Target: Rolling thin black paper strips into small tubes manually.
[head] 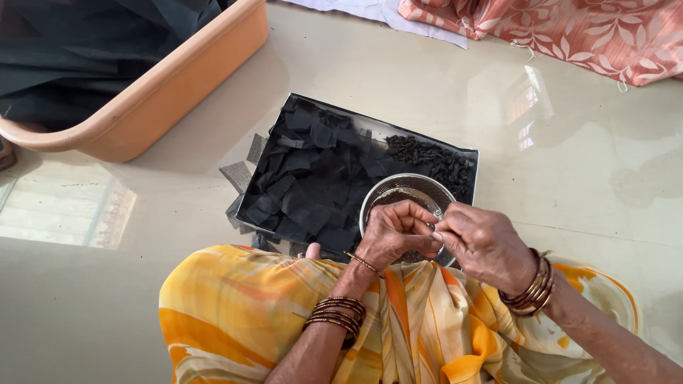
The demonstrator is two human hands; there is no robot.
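Observation:
My left hand point(393, 233) and my right hand point(484, 245) meet fingertip to fingertip over the near rim of a round steel bowl point(398, 186). Together they pinch something small that the fingers hide. The bowl stands on a flat dark tray point(466, 153) on the floor. Most of the tray is covered with a heap of cut black cloth pieces point(313, 178). A pile of small dark rolled bits point(434, 160) lies at its far right corner. Bangles ring both wrists, and yellow and orange patterned cloth point(242, 313) covers my lap.
A large orange plastic tub point(163, 92) holding dark fabric stands at the far left. A pink floral cloth point(569, 32) and a white cloth point(377, 11) lie at the far edge. A few grey scraps point(236, 174) have spilled off the tray's left side onto the glossy floor.

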